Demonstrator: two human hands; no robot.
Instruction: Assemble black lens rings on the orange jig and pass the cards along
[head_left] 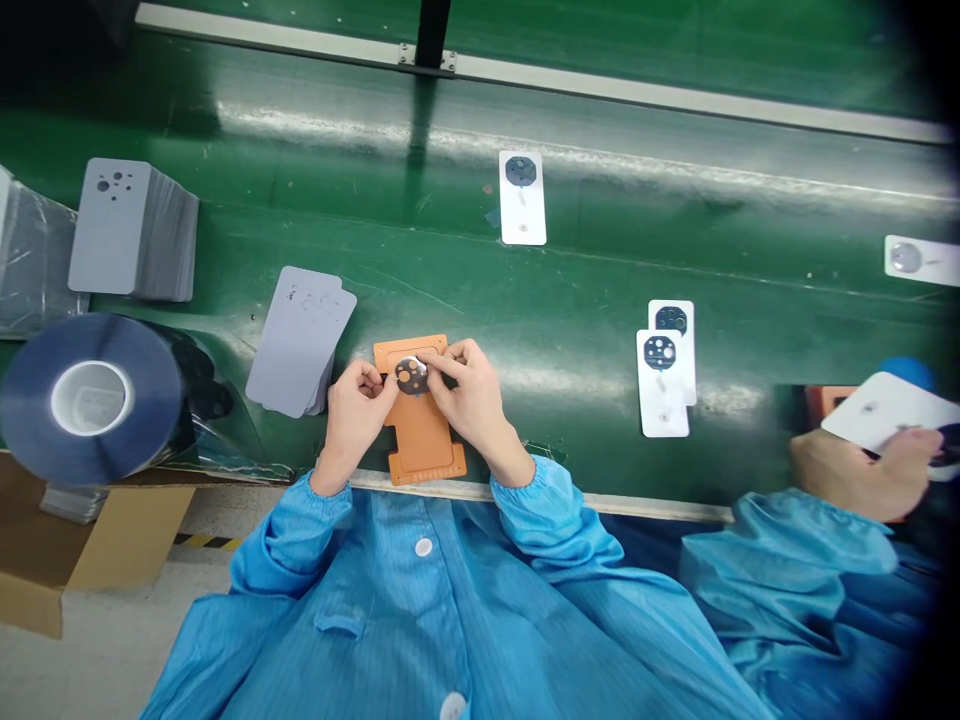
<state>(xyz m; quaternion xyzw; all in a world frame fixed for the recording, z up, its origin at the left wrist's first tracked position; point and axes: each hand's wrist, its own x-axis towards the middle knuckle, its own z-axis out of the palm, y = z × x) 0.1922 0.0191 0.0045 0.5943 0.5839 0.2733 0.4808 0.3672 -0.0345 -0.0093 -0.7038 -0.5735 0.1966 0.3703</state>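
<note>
A round dark camera-lens piece [412,376] with several holes lies over the upper part of an orange fixture plate [420,435]. The piece has a shiny surface, and I cannot tell whether it rests on the plate or is held just above it. My left hand [358,412] pinches its left edge between thumb and curled fingers. From the other side, my right hand [474,395] has thumb and forefinger closed at its upper right edge. Left of the plate is a small stack of grey phone-shaped panels [296,345] with holes at one end.
At left stand a tall stack of grey panels [109,235] and a big roll of film [150,400], above a cardboard box [127,540]. White panels with dark round pieces [523,215] [661,400] lie on the green bench. At right, a co-worker's hand [847,475] holds a white panel [877,415].
</note>
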